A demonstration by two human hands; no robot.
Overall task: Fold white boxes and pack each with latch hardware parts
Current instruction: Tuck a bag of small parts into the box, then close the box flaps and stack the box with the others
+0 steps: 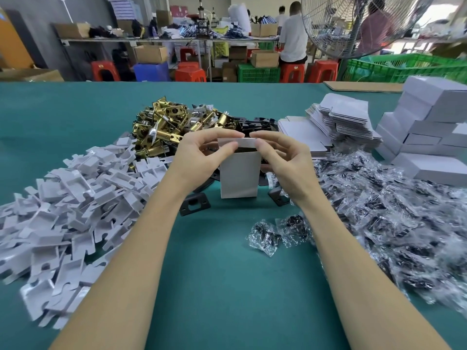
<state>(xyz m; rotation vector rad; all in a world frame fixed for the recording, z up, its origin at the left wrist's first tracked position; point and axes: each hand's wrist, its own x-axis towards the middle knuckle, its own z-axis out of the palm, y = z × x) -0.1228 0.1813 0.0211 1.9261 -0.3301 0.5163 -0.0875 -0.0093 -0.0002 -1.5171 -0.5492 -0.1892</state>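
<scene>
Head view: left hand [199,157] and right hand [283,160] pinch the top flap of the white box [239,176], standing upright on the green table [214,274], apparently to fold it shut. Brass latches [164,127] lie just behind.

Two bare forearms enter from the lower edge of the frame, no sleeves in view. Left hand [199,157] and right hand [285,160]: no gloves, rings, watch or wristbands. Fingernails short, unpainted. Nothing else of the person's body shows.
</scene>
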